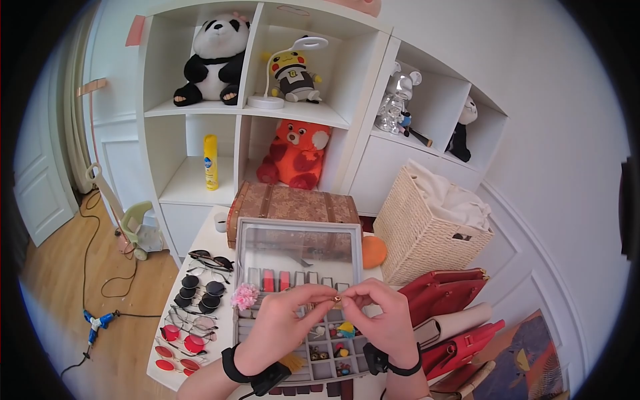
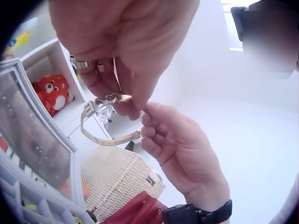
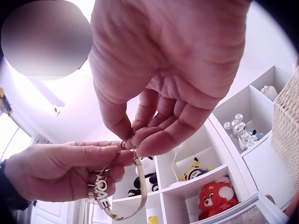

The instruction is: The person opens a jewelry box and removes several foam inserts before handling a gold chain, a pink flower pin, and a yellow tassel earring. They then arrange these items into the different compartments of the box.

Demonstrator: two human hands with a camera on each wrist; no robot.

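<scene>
Both hands meet in the air above the grey compartmented jewellery tray with a raised glass lid (image 1: 245,333), which stands on the white surface (image 1: 200,233). The left hand (image 1: 283,323) and the right hand (image 1: 383,320) together pinch a slim gold bangle bracelet with a small letter clasp (image 2: 100,135) between thumb and fingertips, the fingertips of the two hands nearly touching at the clasp. The bracelet hangs as an open loop below the fingers in the right wrist view (image 3: 124,205). To the left of the tray lie rows of round-lens sunglasses in black and red (image 1: 193,313). Behind the tray sits a brown trunk-style box (image 1: 290,203), and to the right stand a woven cream basket (image 1: 413,240) and red leather handbags (image 1: 453,313).
</scene>
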